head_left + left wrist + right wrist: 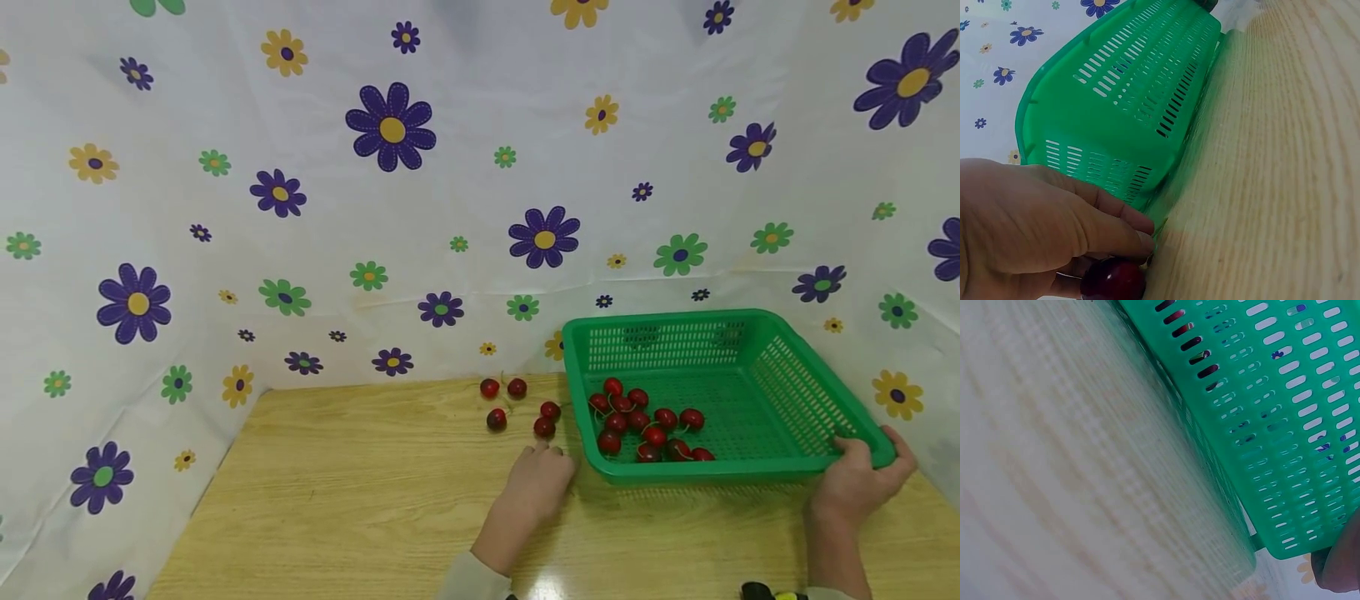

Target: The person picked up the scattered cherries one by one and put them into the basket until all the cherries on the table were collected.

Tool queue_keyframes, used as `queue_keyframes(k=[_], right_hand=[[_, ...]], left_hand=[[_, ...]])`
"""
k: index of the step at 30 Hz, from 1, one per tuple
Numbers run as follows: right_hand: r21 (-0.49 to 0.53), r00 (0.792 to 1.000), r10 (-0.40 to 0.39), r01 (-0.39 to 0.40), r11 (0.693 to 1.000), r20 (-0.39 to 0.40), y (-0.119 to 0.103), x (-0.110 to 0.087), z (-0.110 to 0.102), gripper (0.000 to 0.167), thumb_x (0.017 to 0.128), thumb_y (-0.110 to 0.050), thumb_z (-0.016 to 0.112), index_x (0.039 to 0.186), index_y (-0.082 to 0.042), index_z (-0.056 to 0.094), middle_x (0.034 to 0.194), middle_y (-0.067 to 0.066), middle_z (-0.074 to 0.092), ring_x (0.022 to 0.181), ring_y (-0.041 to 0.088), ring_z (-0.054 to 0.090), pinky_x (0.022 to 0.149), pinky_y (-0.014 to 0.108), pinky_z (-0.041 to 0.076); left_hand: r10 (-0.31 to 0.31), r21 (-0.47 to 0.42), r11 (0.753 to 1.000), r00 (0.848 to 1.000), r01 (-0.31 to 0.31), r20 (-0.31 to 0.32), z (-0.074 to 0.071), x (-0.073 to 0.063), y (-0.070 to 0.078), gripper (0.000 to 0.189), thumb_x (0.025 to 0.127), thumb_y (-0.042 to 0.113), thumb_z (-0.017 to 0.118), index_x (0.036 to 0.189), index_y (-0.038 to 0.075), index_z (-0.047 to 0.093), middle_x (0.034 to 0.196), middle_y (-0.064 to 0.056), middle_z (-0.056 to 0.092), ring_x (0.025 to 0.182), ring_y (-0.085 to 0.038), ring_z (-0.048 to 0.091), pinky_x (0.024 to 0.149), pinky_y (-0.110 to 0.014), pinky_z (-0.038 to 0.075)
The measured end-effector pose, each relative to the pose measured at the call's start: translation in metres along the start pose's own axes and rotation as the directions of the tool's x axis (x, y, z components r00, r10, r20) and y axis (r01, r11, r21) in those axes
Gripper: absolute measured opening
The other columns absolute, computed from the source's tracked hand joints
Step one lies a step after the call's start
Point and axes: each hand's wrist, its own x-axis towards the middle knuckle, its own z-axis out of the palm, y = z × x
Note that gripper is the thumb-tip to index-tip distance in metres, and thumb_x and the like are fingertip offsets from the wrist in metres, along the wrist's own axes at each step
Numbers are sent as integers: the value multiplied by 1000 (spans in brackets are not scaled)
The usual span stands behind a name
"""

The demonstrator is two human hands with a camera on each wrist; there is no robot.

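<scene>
Several dark red cherries (497, 419) lie on the wooden table, left of a green plastic basket (712, 468). My left hand (538, 482) is low at the basket's left side, its fingertips at the nearest cherry (544, 427). In the left wrist view, thumb and forefinger pinch that cherry's green stem (1159, 230), and the cherry (1113, 279) shows just below the fingers. My right hand (855, 483) grips the basket's front right corner, thumb inside the rim. Inside the basket, more cherries (637, 419) gather toward the left.
A white cloth (450, 192) printed with purple, yellow and green flowers stands behind the table and along both sides. The wooden tabletop (337, 483) stretches to the left and front of the basket. The basket's back wall is close to the cloth.
</scene>
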Motion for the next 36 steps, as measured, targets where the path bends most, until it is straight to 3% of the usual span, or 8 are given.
queue_keyframes(k=[6, 16, 23, 29, 36], right_hand=[[-1, 1000, -2, 2, 1000, -2, 1, 1, 0, 49, 90, 3, 45, 133, -21, 47, 131, -4, 42, 112, 6, 41, 85, 8, 34], [-4, 1000, -10, 10, 1000, 18, 2, -1, 0, 48, 91, 3, 44, 133, -22, 46, 129, -4, 42, 108, 6, 40, 82, 9, 35], [-37, 1000, -15, 16, 999, 9, 1, -1, 0, 50, 91, 2, 44, 135, -22, 46, 135, -5, 40, 115, 6, 39, 88, 8, 32], [-11, 998, 29, -28, 1000, 53, -2, -1, 0, 51, 92, 1, 46, 138, -21, 42, 136, -3, 41, 118, 6, 40, 90, 9, 34], [-21, 999, 37, -36, 999, 36, -4, 0, -1, 49, 92, 1, 46, 136, -23, 44, 137, -5, 42, 119, 6, 39, 89, 7, 33]], left_hand=[[-26, -70, 997, 1000, 27, 8, -5, -1, -8, 20, 88, 5, 71, 100, 19, 75, 96, -4, 68, 92, -23, 64, 78, -33, 53], [-46, -126, 991, 997, 38, -68, -18, -7, -30, 2, 93, 12, 69, 91, 14, 69, 83, 0, 67, 74, -16, 62, 64, -22, 50], [-68, -268, 963, 994, 41, -91, -24, -12, -42, 16, 97, 12, 62, 81, 12, 63, 71, 3, 55, 60, -7, 46, 54, -19, 40], [-72, -348, 937, 990, 25, -124, -32, -18, -49, 16, 96, 8, 63, 80, 13, 64, 72, 5, 55, 63, -6, 45, 57, -18, 40], [-52, -387, 922, 980, -27, -191, -55, -16, -54, 6, 96, 13, 64, 90, 12, 68, 80, 4, 63, 70, -8, 51, 63, -20, 46]])
